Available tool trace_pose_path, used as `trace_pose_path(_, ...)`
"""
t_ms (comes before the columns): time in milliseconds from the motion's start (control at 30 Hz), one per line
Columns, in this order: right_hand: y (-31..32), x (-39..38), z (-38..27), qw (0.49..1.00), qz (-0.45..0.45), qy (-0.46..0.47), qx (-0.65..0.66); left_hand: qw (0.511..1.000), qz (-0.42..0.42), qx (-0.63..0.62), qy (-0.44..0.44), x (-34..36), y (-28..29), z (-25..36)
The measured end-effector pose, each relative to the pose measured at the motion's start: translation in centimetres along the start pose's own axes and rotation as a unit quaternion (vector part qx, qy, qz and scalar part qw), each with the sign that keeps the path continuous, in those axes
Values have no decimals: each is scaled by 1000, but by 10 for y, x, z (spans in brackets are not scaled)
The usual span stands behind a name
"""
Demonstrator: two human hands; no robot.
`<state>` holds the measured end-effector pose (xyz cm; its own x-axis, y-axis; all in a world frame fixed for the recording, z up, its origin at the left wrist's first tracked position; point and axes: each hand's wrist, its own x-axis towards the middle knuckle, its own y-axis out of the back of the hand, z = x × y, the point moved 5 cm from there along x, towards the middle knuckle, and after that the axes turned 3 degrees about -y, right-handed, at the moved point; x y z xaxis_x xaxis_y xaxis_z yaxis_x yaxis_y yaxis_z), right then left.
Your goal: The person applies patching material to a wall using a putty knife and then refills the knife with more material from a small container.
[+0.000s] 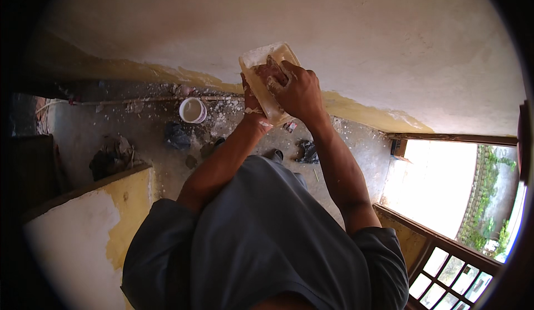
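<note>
Plaster-caked board (271, 82) upright, long axis vertical

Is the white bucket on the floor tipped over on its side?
No. The white bucket stands upright on the floor near the base of the wall, its round open top facing up.

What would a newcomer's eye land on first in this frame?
At centre top, the right hand and left hand grip a pale rectangular tray smeared with plaster, held up against the off-white wall. Below left, a white bucket stands on the debris-strewn floor; bright daylight floods through the doorway at right.
</note>
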<state>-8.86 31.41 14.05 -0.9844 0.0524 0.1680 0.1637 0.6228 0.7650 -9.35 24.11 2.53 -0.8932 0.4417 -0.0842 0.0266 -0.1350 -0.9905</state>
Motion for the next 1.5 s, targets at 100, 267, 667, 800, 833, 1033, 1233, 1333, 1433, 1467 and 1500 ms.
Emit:
trace_pose_path(100,9,1,-4,998,-25,-55,17,999,-2,-43,5,-4,-6,-2)
trace_pose_path(267,13,3,-4,998,-19,-63,-9,999,23,-40,1,-2,-10,-8)
trace_pose_path(667,19,9,12,997,8,-72,24,1000,-7,8,-25,-1,-19,-5)
trace_pose_path(800,27,16,12,998,36,-58,-13,998,-47,-34,26,-6,-19,-9)
trace_pose_path(833,29,20,20,998,33,-58,-9,998,-34,-48,27,-6,-17,-10)
trace_pose_path(1033,38,24,35,996,33,-84,-2,987,-61,-127,75,-1,-18,-8)
trace_pose_path(1233,44,19,24,994,24,-93,-54,987,-59,-119,87,-7,-17,-8)
trace_pose_path(1333,46,24,24,992,10,-127,-13,990,-60,-101,76,-9,-20,-8)
trace_pose_path(1433,43,24,22,996,40,-66,-50,997,0,-31,71,-2,-8,-12)
trace_pose_path(1467,44,26,22,996,40,-64,-51,997,-1,-32,70,-2,-9,-12)
trace_pose_path(1500,43,27,24,996,22,-79,-35,996,-15,-36,82,-3,-10,-13)
